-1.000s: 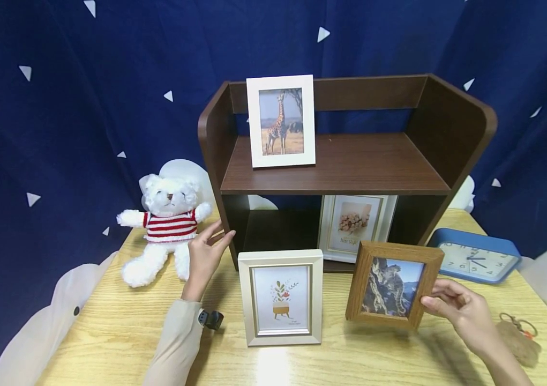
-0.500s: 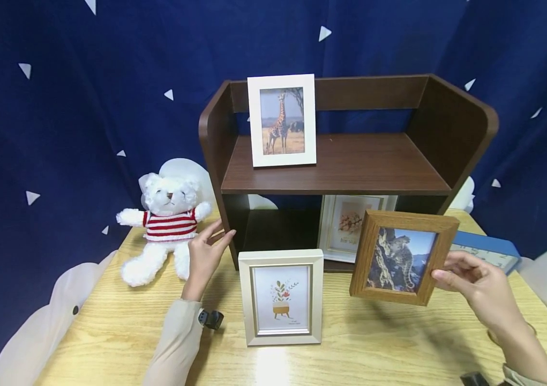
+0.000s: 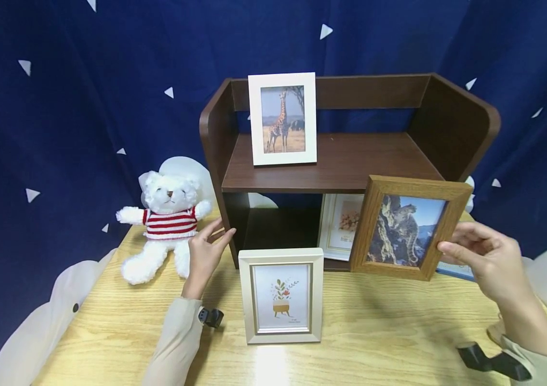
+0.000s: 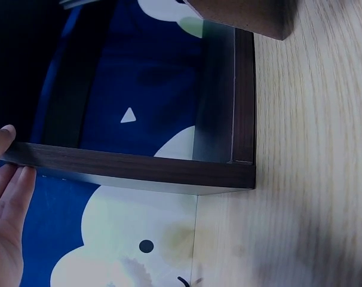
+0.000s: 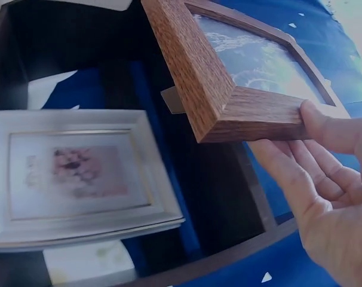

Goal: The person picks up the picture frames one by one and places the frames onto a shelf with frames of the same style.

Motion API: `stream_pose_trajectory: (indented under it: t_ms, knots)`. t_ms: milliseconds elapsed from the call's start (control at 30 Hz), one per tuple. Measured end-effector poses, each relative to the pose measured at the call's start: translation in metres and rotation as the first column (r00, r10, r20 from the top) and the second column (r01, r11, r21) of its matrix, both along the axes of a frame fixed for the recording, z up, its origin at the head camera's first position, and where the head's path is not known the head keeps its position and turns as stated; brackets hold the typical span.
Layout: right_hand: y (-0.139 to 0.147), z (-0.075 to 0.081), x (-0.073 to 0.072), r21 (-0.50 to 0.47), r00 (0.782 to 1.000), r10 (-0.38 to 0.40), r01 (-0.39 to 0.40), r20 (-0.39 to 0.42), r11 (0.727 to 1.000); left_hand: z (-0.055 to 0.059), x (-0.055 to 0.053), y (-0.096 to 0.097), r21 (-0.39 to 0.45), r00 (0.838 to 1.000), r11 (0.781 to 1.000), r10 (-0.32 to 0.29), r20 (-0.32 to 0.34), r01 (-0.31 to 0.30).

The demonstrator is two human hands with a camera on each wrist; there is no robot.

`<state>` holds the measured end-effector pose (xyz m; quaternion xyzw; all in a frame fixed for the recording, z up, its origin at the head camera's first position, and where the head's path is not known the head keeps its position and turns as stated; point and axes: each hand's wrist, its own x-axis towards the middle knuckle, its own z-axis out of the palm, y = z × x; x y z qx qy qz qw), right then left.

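Shows at the back a dark blue curtain (image 3: 85, 134) dotted with white triangles. Spreads below it a pale wood table (image 3: 374, 332), bearing a dark brown shelf (image 3: 360, 161) with 2 levels. Seats a white teddy bear (image 3: 169, 225) in a red-and-white striped top just beside the shelf's left side. Counts 4 picture frames. Lifts the brown wooden frame (image 3: 408, 230), with a spotted cat in its picture, in front of the shelf's lower right part; cannot tell whether touching the shelf or apart. Stands a cream frame (image 3: 281, 297) on the table before the shelf, a white giraffe frame (image 3: 283, 120) on the upper level, and a flower frame (image 3: 343, 225) on the lower level, partly covered in the head view. Hides most of a blue clock (image 3: 455, 269) behind the raised frame and hand. Grasps the brown wooden frame by its right side with the right hand (image 3: 487, 262), thumb in front, fingers behind. Pinches the shelf's left side panel near its front edge with the left hand (image 3: 205, 254), thumb inside, fingers outside. Wears 2 black wrist devices (image 3: 211, 317), 1 per arm.
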<state>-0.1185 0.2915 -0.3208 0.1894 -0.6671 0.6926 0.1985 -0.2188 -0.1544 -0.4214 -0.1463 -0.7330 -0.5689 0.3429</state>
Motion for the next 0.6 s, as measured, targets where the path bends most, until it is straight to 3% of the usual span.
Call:
stream_pose_trajectory:
  t_ms: [167, 400, 500, 600]
  knots:
    - [-0.005, 0.016, -0.006, -0.082, 0.999, 0.041, -0.043, -0.023, 0.996, 0.002, 0.001, 0.001, -0.016, 1.000, 1.000, 0.017, -0.002, -0.017]
    - [-0.010, 0.039, -0.014, -0.062, 0.998, 0.004, -0.008, -0.070, 0.998, 0.026, 0.019, 0.009, -0.047, 1.000, 0.999, 0.022, -0.016, -0.023]
    - [-0.009, 0.049, -0.017, -0.062, 0.996, 0.016, -0.021, -0.088, 0.998, 0.019, 0.014, 0.007, -0.027, 1.000, 1.000, 0.012, -0.014, -0.012]
    - [-0.010, 0.058, -0.022, -0.056, 0.995, 0.021, -0.027, -0.099, 0.998, 0.020, 0.014, 0.006, -0.016, 1.000, 1.000, 0.006, 0.010, -0.006]
